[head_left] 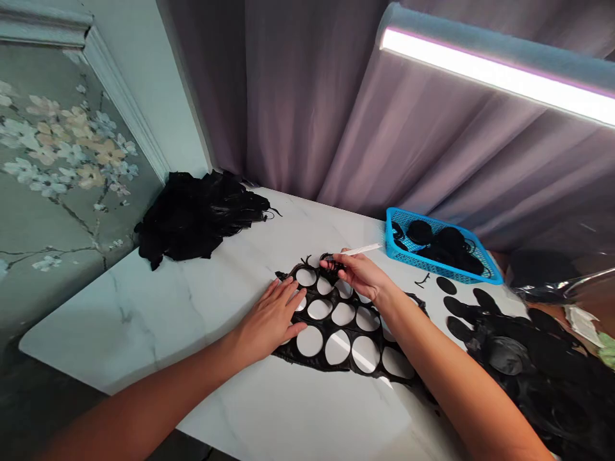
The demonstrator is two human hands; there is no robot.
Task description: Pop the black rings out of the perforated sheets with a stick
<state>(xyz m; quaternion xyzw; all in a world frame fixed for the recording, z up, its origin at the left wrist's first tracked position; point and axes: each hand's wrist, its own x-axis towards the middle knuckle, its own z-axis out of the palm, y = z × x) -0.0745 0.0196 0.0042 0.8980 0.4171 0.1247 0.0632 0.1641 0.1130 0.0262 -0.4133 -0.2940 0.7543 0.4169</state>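
**Desk and contents.** One desk (144,320) with a white, grey-veined marble-look top, its near corner rounded.

**Item 1.** Black sheet (327,326), soft and flexible, punched with rows of round holes. It lies flat near the middle of the desk, with the white top showing through the holes and ragged scraps along its upper edge.

**Item 2.** Left hand (269,317), bare, resting palm-down on the sheet's left side, its fingers (283,298) spread.

**Item 3.** Right hand (358,275), bare, above the sheet's upper edge, its fingers (336,262) pinching a bit of the black sheet. A white strip (362,250) projects from the grip.

**Item 4.** Blue plastic basket (432,269), lattice-sided, set at the far edge of the desk, holding black discs (420,232).

**Item 5.** Loose black disc (446,285) on the desk, just beside the basket, with a small black scrap (423,280) near it.

**Item 6.** Black heap (528,371) of discs and offcuts at the right, spilling past the desk edge.

**Item 7.** Black offcut pile (192,218) in the far left corner of the desk, against the wall.

**Room.** Floral wallpaper (62,160) in grey-green with white moulding (110,83); a pleated mauve curtain (288,96) behind the desk; a lit bar lamp (500,70) overhead at the upper right.
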